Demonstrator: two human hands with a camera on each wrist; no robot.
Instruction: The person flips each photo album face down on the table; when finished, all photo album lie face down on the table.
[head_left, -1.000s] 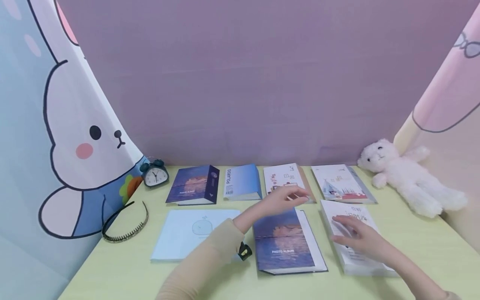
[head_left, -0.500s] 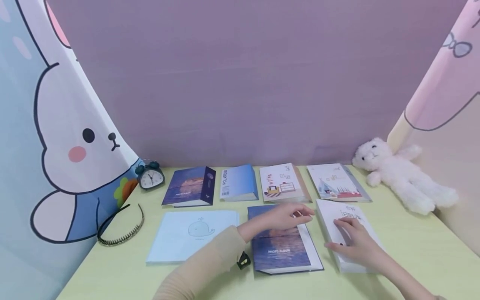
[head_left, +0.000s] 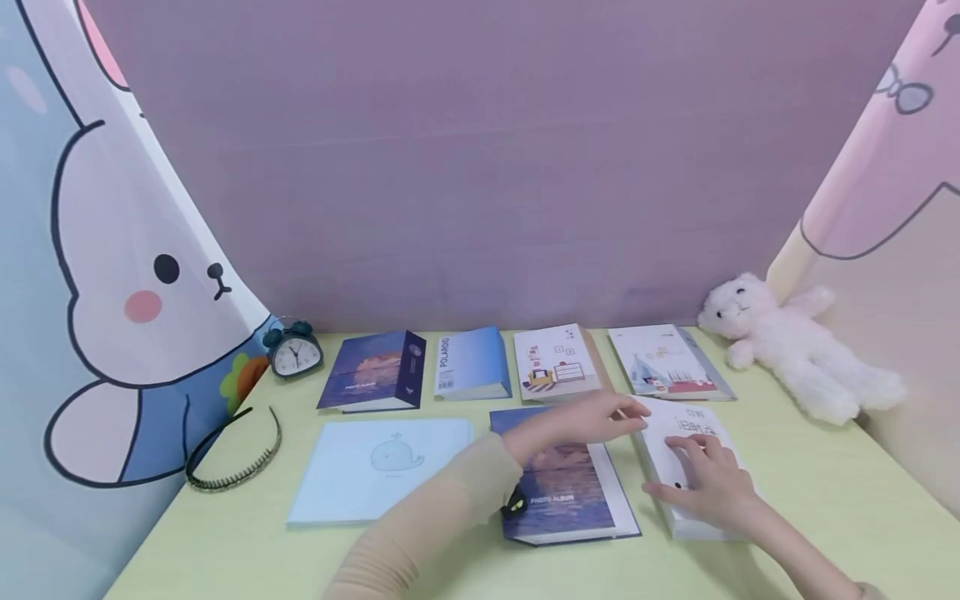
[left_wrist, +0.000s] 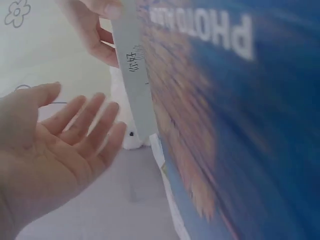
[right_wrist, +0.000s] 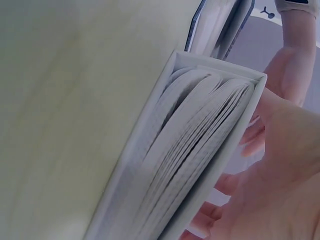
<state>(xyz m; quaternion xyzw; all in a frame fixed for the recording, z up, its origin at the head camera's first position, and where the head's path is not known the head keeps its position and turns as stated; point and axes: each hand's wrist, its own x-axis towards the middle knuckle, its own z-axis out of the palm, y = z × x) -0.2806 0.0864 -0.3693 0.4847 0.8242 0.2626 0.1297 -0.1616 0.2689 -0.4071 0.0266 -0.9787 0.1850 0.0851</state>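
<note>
Under the right hand lies a white hardcover album with dark lettering. Beneath the left hand is a deep blue album with an orange sunset picture and white "PHOTO ALBUM" print. Left of that hand lies a pale blue album with a whale outline. The tabletop is pale yellow-green.

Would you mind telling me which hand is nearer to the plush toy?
Right. The right hand rests on the white album, the one closest to the plush toy. The left hand is further away, over the blue photo album.
</note>
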